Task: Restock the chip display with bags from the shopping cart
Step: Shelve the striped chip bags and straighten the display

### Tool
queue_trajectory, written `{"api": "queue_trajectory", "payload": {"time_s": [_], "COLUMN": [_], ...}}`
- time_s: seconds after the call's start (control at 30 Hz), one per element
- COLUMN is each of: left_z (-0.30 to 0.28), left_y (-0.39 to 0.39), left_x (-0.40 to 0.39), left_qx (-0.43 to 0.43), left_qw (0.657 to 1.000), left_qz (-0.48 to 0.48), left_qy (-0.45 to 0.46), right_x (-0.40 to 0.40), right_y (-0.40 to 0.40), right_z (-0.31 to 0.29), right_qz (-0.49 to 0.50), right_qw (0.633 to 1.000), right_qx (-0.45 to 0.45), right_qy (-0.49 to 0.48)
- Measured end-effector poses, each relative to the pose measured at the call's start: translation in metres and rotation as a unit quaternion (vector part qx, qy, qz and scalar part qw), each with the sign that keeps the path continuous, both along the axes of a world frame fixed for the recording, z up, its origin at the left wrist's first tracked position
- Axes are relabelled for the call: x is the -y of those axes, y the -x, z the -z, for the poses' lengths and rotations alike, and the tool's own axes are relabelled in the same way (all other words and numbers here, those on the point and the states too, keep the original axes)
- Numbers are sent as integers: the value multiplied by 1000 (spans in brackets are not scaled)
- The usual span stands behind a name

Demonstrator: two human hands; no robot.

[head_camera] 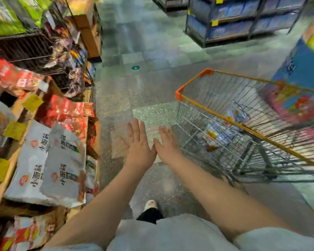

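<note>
Both my hands reach forward over the aisle floor, side by side and empty. My left hand (138, 142) has straight fingers, and my right hand (168, 143) lies flat beside it, touching it at the thumb side. To the right stands the wire shopping cart (192, 82) with an orange rim. A few blue and yellow chip bags (217, 133) lie at its bottom. On the left is the chip display (14, 156) of wooden shelves, holding white bags (49, 163) and red bags (65, 113). The picture is blurred.
Dark wire racks (25, 46) with more snack bags stand at the far left. A blue stacked display (304, 69) rises behind the cart. Shelves of blue packs (239, 22) stand across the aisle. Grey tiled floor (134, 87) lies between display and cart. My shoe (150, 204) shows below.
</note>
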State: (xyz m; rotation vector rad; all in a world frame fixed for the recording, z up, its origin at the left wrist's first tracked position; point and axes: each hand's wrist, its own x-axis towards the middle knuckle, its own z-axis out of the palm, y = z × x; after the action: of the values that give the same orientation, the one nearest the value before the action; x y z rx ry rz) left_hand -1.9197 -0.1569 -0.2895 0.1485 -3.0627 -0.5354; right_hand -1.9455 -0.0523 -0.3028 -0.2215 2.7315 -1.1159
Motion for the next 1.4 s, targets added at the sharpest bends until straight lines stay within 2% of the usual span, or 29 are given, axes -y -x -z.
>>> {"api": "queue_trajectory", "payload": {"time_s": [0.23,0.4,0.57,0.77,0.9,1.1,1.23,1.3,1.4], "left_z": [7,9,9,17,34,65,88,103,113], "left_y": [77,153,234,297,328,367,393,406,416], "left_x": [-58,-107,-144,-192,-232,-276,-295,-296,-295], "left_qx": [9,-30,-70,-35,18,62,102,126,115], "left_qw": [991,976,949,907,874,831,804,799,828], "left_qz": [134,217,306,419,471,529,552,546,501], "left_qy": [19,-4,13,37,118,160,197,218,224], "right_x": [-61,-111,-153,-212,-253,-307,-330,-335,-338], "right_y": [50,107,163,195,204,233,253,260,268], "right_z": [6,-1,-3,20,36,72,105,120,138], "right_qz": [108,187,252,340,317,239,170,123,43], "right_qw": [994,982,967,940,945,944,940,936,934], "right_qx": [-15,-38,-34,-1,54,183,235,265,285], "right_qy": [12,2,6,-13,-60,-138,-181,-196,-210]}}
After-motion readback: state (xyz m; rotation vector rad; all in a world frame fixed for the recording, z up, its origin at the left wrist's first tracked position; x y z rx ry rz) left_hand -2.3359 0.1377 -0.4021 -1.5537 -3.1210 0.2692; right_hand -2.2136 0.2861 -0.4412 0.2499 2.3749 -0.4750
